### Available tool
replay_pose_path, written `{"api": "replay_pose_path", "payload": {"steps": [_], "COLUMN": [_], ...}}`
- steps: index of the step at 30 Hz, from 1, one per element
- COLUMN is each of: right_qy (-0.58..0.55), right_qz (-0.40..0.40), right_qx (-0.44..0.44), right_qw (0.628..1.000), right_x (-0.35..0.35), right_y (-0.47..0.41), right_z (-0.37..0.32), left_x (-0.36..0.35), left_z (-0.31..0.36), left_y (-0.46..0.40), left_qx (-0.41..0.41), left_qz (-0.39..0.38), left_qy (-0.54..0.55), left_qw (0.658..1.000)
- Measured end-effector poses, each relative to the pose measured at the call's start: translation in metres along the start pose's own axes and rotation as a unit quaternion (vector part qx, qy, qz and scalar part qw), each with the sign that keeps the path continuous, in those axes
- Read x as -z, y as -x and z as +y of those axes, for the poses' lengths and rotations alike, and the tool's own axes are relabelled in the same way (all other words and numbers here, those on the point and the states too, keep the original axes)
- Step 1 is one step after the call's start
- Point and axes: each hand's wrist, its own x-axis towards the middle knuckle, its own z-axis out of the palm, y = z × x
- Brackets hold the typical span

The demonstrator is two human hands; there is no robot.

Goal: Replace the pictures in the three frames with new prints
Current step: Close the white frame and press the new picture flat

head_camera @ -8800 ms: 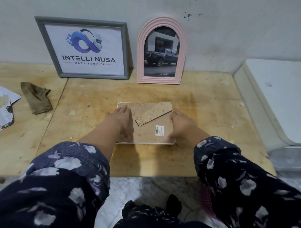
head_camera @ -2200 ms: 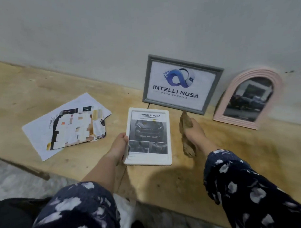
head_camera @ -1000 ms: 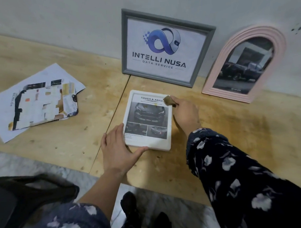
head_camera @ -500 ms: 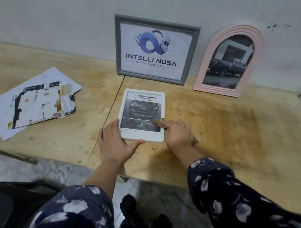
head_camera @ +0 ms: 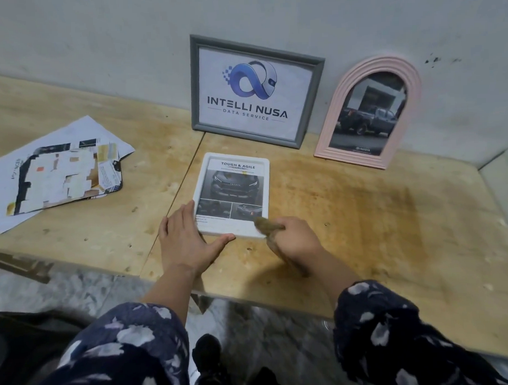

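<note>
A table meets a wall. Two frames lean against it: a rectangular frame, with an arched frame to its right. A third frame lies flat before them. Loose papers lie far left.

Stained plywood tabletop, white frame lying flat, 2 frames standing at wall, cut-up papers at left

Dim, flat indoor light is seen, cool on the wall. Soft shadows are cast toward six o'clock beneath the right hand onto the tabletop. Faint glare is caught on the pink arched frame at two o'clock. Motion blur is noted at six o'clock; edges are bowed by wide-angle distortion.
</note>
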Motion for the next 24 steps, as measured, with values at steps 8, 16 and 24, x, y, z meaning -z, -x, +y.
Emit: {"api": "replay_pose_path", "payload": {"steps": [8, 16, 24], "right_qy": [0.086, 0.23, 0.282], "right_qz": [0.165, 0.115, 0.065], "right_qx": [0.066, 0.095, 0.111], "right_qw": [0.98, 0.962, 0.951], "right_x": [0.036, 0.008, -0.007], "right_y": [-0.087, -0.131, -0.111], "right_z": [-0.051, -0.077, -0.053], "left_x": [-0.001, -0.004, -0.004], "left_z": [0.0, -0.001, 0.002], "left_y": [-0.003, -0.007, -0.005], "left_qx": [0.002, -0.003, 0.009], "left_qz": [0.003, 0.034, 0.017], "left_qy": [0.007, 0.011, 0.004], "left_qw": [1.0, 0.999, 1.0]}}
